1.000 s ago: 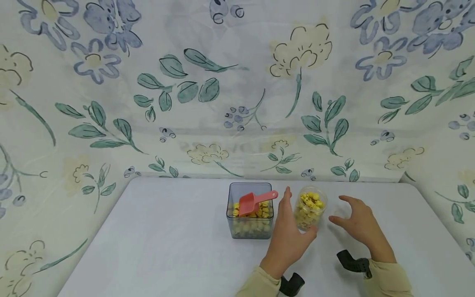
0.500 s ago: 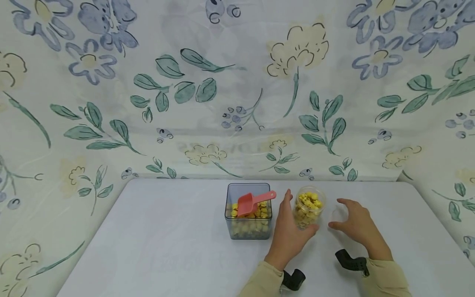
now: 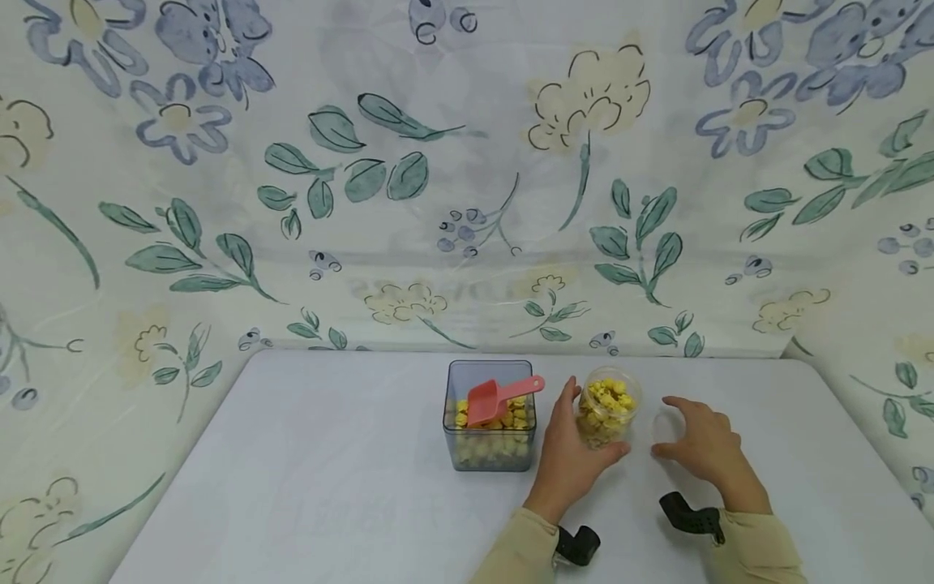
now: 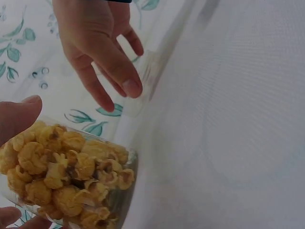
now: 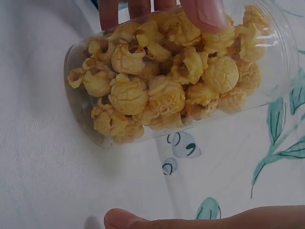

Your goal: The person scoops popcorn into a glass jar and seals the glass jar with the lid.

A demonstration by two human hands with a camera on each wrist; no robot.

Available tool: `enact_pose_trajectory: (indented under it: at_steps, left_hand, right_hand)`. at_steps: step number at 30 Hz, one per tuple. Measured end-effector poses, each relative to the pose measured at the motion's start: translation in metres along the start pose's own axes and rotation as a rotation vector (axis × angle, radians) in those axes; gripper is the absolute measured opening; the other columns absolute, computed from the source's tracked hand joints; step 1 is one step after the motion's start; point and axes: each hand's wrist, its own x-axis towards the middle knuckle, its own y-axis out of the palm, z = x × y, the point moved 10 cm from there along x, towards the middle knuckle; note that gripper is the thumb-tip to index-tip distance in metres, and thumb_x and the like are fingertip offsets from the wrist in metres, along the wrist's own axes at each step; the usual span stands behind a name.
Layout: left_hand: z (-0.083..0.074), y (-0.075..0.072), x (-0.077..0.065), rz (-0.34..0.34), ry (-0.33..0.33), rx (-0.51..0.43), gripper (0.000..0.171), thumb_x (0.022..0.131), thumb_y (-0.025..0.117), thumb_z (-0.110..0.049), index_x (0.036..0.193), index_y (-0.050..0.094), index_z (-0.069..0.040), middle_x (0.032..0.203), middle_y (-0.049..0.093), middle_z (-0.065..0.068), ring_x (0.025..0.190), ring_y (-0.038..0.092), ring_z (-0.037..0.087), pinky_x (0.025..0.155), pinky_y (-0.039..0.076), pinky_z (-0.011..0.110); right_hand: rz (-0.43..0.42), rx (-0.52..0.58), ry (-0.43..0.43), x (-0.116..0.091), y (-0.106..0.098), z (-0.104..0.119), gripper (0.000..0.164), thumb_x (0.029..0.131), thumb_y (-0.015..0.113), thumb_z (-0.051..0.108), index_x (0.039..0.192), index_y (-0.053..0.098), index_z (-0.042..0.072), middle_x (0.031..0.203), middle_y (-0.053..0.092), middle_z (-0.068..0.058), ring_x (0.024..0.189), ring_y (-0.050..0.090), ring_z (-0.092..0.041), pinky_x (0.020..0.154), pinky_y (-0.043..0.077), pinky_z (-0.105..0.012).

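A clear plastic jar (image 3: 607,410) of popcorn stands without a cover on the table. My left hand (image 3: 572,462) curls round its near left side, thumb in front and fingers behind. In the right wrist view, the thumb (image 5: 207,13) overlaps the jar's wall. To the right of the jar, a transparent round lid (image 3: 667,425) lies on the table, hard to make out. Around it reaches my right hand (image 3: 704,442), index finger past the far edge and thumb near the close edge. The left wrist view has the right hand's thumb (image 4: 129,86) beside the lid (image 4: 147,71).
Left of the jar stands a clear grey square bin (image 3: 490,454) with popcorn inside. A pink scoop (image 3: 487,403) rests on that popcorn, its handle jutting over the bin's right rim. Behind the white table (image 3: 328,470) rises a flower-patterned cloth (image 3: 467,316).
My left hand has closed in on the jar's side. The right hand has come lower, its thumb and index finger nearer the lid. Bin and scoop stay as they were.
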Motion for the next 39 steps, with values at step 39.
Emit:
enact_pose_trajectory:
  at_steps: [39]
  left_hand:
    - [0.014,0.012,0.016,0.088,-0.02,-0.018,0.082,0.073,0.079,-0.029,0.141,0.033,-0.026,0.136,0.042,-0.013,0.127,0.037,0.007,0.106,0.029,0.036]
  right_hand:
    - [-0.417,0.212,-0.075,-0.016,-0.051,0.023,0.074,0.09,0.056,0.044,0.142,0.028,-0.001,0.125,0.037,-0.036,0.108,0.045,-0.047,0.078,0.045,-0.058]
